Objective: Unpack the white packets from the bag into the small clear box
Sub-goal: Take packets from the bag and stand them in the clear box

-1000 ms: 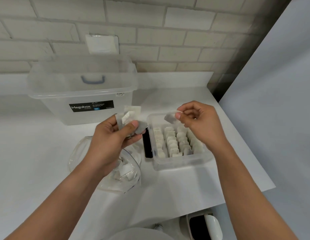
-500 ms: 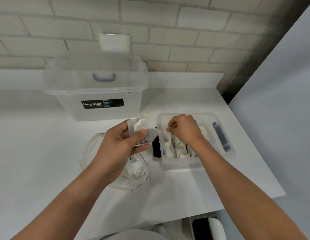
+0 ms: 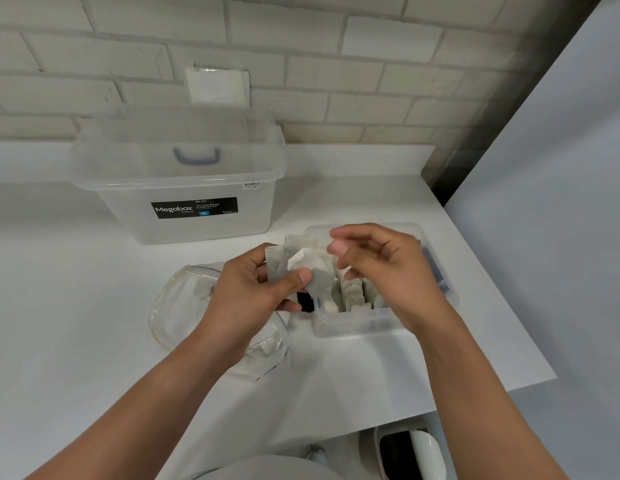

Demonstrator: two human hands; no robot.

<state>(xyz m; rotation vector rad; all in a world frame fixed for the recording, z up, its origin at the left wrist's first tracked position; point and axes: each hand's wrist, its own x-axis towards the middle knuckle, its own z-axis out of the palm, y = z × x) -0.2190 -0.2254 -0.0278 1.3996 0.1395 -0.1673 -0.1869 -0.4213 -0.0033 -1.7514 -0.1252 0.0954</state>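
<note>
White packets (image 3: 312, 268) pinched in left hand (image 3: 246, 296) beside small clear box (image 3: 353, 329) for short transfer; right hand (image 3: 381, 271) loose, empty, probably poised for next.

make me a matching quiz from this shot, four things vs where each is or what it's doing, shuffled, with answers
1 left hand
2 right hand
3 Megabox storage box
4 clear bag

a lies on the table, left of the small clear box
b stands at the back by the brick wall
c grips a bunch of white packets
d empty, above the small clear box

Pairs: 1-c, 2-d, 3-b, 4-a
</note>
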